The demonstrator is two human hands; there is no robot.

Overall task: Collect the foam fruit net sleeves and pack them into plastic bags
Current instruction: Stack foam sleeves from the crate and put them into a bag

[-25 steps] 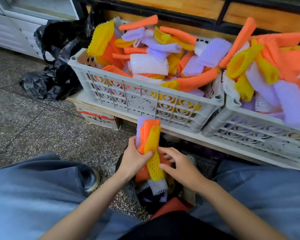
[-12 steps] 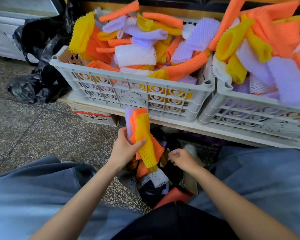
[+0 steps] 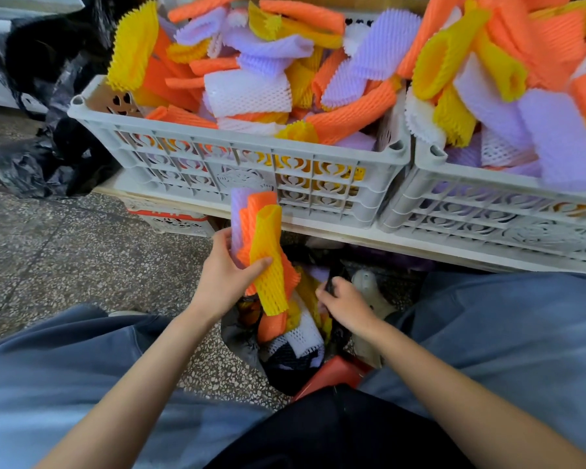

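Observation:
My left hand (image 3: 222, 277) grips a bunch of foam net sleeves (image 3: 266, 248), yellow in front, orange and purple behind, upright above a black plastic bag (image 3: 241, 336). The bag sits on the floor between my knees and holds several sleeves, white, orange and yellow. My right hand (image 3: 347, 304) pinches the bag's black rim on its right side. Two grey crates, one in the middle (image 3: 237, 164) and one on the right (image 3: 487, 204), are heaped with orange, yellow, purple and white sleeves.
The crates stand on a low wooden platform (image 3: 335, 235) over a speckled stone floor (image 3: 65, 245). Crumpled black plastic bags (image 3: 44, 96) lie at the left of the crates. My knees in blue trousers flank the bag. A red stool edge (image 3: 332, 374) shows under me.
My right hand left the sleeve bunch, dropped to the right and took hold of the bag's rim. The left hand keeps the bunch, now tilted slightly. The view moved closer to the crates.

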